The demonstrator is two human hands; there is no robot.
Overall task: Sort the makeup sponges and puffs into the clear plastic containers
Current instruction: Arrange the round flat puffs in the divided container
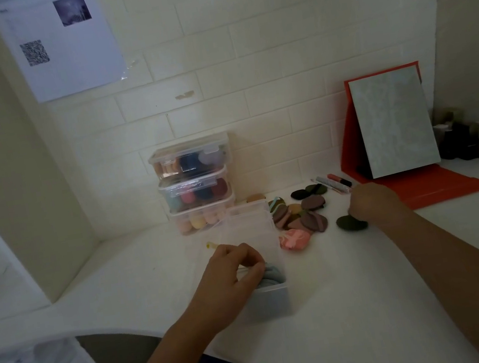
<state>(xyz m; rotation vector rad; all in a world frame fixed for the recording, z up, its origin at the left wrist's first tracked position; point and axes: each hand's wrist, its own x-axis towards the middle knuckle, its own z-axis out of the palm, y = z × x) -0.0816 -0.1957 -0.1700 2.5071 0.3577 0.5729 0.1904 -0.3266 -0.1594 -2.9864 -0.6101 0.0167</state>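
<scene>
An open clear plastic container [269,299] stands on the white counter in front of me, its lid [250,220] tipped up behind it. My left hand [233,271] reaches into it, fingers closed on a grey-blue puff [275,274]. My right hand [371,201] is further right, fingers pinching a dark green puff [350,224] that lies on the counter. A heap of brown, mauve and green puffs [300,214] lies between the hands, with a pink marbled puff [294,240] at its near edge. Two dark green puffs [307,192] lie behind the heap.
Three closed clear containers [196,185] filled with sponges are stacked against the tiled wall. A mirror on a red stand [396,128] is at the right, with pens [337,183] before it and bottles [473,138] beside it. A wall partition [13,185] rises on the left.
</scene>
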